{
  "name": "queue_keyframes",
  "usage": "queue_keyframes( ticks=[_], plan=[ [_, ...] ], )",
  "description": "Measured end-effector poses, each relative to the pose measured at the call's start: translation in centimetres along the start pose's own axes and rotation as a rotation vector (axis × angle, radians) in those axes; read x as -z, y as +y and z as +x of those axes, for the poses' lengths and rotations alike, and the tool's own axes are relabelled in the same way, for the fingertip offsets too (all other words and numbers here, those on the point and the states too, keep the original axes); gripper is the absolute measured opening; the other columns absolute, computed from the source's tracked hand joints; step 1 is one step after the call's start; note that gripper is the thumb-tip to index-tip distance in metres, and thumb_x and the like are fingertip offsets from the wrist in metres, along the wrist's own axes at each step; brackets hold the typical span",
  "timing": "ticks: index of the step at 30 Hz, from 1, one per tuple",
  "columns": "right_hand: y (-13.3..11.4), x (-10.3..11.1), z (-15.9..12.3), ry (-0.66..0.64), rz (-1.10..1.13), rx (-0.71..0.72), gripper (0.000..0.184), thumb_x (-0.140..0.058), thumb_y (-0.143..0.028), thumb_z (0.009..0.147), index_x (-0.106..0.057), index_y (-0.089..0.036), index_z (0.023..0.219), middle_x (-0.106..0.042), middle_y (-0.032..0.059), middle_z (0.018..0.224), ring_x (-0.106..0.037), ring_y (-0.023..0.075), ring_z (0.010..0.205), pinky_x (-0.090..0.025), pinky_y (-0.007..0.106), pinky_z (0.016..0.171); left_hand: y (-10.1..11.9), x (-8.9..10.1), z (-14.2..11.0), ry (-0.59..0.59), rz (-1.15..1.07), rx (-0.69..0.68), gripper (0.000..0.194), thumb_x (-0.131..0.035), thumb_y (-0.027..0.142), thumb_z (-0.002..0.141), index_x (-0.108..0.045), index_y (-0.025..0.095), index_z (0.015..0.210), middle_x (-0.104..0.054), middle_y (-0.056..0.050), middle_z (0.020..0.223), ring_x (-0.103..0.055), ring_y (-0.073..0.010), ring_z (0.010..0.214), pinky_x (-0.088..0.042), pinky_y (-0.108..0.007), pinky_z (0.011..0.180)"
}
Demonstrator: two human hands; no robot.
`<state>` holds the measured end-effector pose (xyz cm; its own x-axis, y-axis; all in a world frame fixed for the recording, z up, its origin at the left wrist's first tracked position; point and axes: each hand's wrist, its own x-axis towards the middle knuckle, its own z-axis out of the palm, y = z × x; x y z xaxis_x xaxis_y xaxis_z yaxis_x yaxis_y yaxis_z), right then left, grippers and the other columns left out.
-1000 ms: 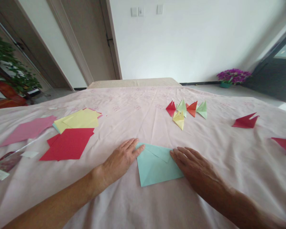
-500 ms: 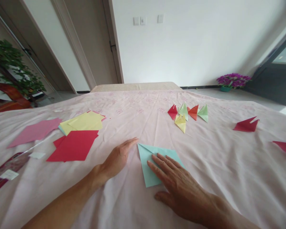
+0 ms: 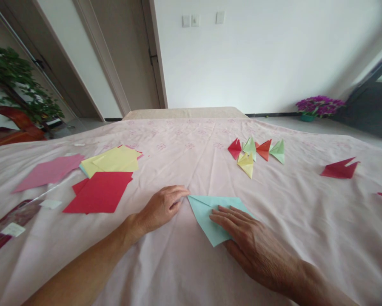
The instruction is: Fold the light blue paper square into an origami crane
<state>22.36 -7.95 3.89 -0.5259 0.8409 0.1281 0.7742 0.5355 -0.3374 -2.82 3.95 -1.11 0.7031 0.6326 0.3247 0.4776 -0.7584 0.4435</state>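
Note:
A light blue sheet of paper with a diagonal crease line near its top lies before me on the cloth. At its upper left corner my left hand is closed, the fingertips together on that corner. My right hand lies over the sheet's right part, fingers on top and thumb at the lower edge, partly under the paper. This hand hides the sheet's right side.
Red sheets, yellow sheets and pink sheets lie left, near a plastic packet. Several small folded papers stand at the back right. A dark red folded paper sits farther right on the pink tablecloth.
The blue sheet's lower left corner has moved right and slightly up. My right hand has shifted right, its thumb now at the paper's edge. My left fingers have curled in to the corner.

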Motion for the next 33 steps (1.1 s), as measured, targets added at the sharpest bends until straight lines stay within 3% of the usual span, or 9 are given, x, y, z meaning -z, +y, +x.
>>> queue_keyframes(
  ticks=[3, 9, 13, 16, 19, 24, 30, 33],
  plan=[
    [0.3, -0.1, 0.2, -0.007, 0.070, -0.053, 0.028, -0.045, -0.025, 0.094, -0.064, -0.022, 0.114, -0.062, 0.0074, 0.128, -0.053, 0.0236, 0.123, -0.039, 0.045, 0.108, 0.0, 0.1, 0.0, -0.006, -0.002, -0.003, 0.050, -0.049, 0.001, 0.079, -0.060, 0.022, 0.122, -0.064, -0.003, 0.123, -0.056, -0.0159, 0.119, -0.044, -0.034, 0.105],
    [1.1, -1.0, 0.1, 0.091, 0.223, -0.134, 0.031, -0.038, -0.026, 0.098, -0.068, -0.020, 0.091, -0.067, 0.0078, 0.111, -0.054, 0.0214, 0.118, -0.041, 0.039, 0.104, -0.2, 0.0, -0.3, -0.018, 0.142, -0.121, 0.043, -0.047, 0.002, 0.085, -0.062, 0.022, 0.120, -0.064, -0.004, 0.125, -0.054, -0.0169, 0.122, -0.043, -0.036, 0.105],
    [1.7, -1.5, 0.0, 0.177, 0.214, -0.215, 0.031, -0.038, -0.025, 0.096, -0.058, -0.020, 0.073, -0.065, 0.0060, 0.080, -0.061, 0.0200, 0.087, -0.048, 0.034, 0.080, -0.3, 0.0, -0.4, -0.034, 0.202, -0.193, 0.041, -0.049, 0.004, 0.086, -0.061, 0.021, 0.121, -0.063, -0.005, 0.127, -0.052, -0.0187, 0.124, -0.043, -0.038, 0.105],
    [2.4, -1.8, -0.1, 0.221, 0.090, -0.283, 0.030, -0.043, -0.024, 0.092, -0.045, -0.021, 0.062, -0.056, 0.0026, 0.066, -0.055, 0.0180, 0.069, -0.042, 0.030, 0.063, -0.5, -0.1, -0.2, -0.004, 0.188, -0.194, 0.032, -0.052, 0.012, 0.089, -0.064, 0.022, 0.117, -0.066, -0.005, 0.123, -0.055, -0.0192, 0.121, -0.046, -0.039, 0.103],
    [3.0, -2.2, 0.0, 0.254, -0.048, -0.342, 0.027, -0.048, -0.022, 0.086, -0.038, -0.022, 0.061, -0.052, 0.0013, 0.063, -0.052, 0.0174, 0.066, -0.035, 0.029, 0.059, -0.6, -0.3, 0.2, 0.022, 0.140, -0.153, 0.024, -0.054, 0.020, 0.091, -0.069, 0.024, 0.110, -0.069, -0.004, 0.117, -0.059, -0.0196, 0.117, -0.048, -0.038, 0.100],
    [3.4, -2.2, 0.5, 0.226, -0.156, -0.408, 0.021, -0.051, -0.022, 0.081, -0.040, -0.022, 0.063, -0.053, 0.0005, 0.066, -0.050, 0.0163, 0.063, -0.031, 0.028, 0.056, -0.6, -0.6, 0.7, 0.055, 0.034, -0.073, 0.020, -0.060, 0.023, 0.088, -0.072, 0.026, 0.103, -0.072, -0.004, 0.111, -0.061, -0.0215, 0.113, -0.050, -0.040, 0.097],
    [3.5, -2.1, 0.8, 0.183, -0.124, -0.455, 0.030, -0.048, -0.038, 0.090, -0.043, -0.022, 0.065, -0.054, 0.0003, 0.066, -0.051, 0.0166, 0.062, -0.030, 0.028, 0.056, -0.5, -0.5, 1.1, 0.026, 0.001, -0.018, 0.018, -0.064, 0.023, 0.085, -0.074, 0.028, 0.100, -0.072, -0.003, 0.111, -0.061, -0.0226, 0.115, -0.046, -0.042, 0.102],
    [3.8, -2.4, 0.7, 0.202, -0.123, -0.454, 0.032, -0.048, -0.038, 0.090, -0.043, -0.022, 0.063, -0.054, 0.0002, 0.065, -0.051, 0.0165, 0.062, -0.031, 0.028, 0.057, -0.4, -0.5, 1.2, 0.030, 0.003, -0.003, 0.017, -0.064, 0.023, 0.085, -0.074, 0.027, 0.098, -0.072, -0.003, 0.110, -0.062, -0.0230, 0.114, -0.044, -0.044, 0.103]
  ],
)
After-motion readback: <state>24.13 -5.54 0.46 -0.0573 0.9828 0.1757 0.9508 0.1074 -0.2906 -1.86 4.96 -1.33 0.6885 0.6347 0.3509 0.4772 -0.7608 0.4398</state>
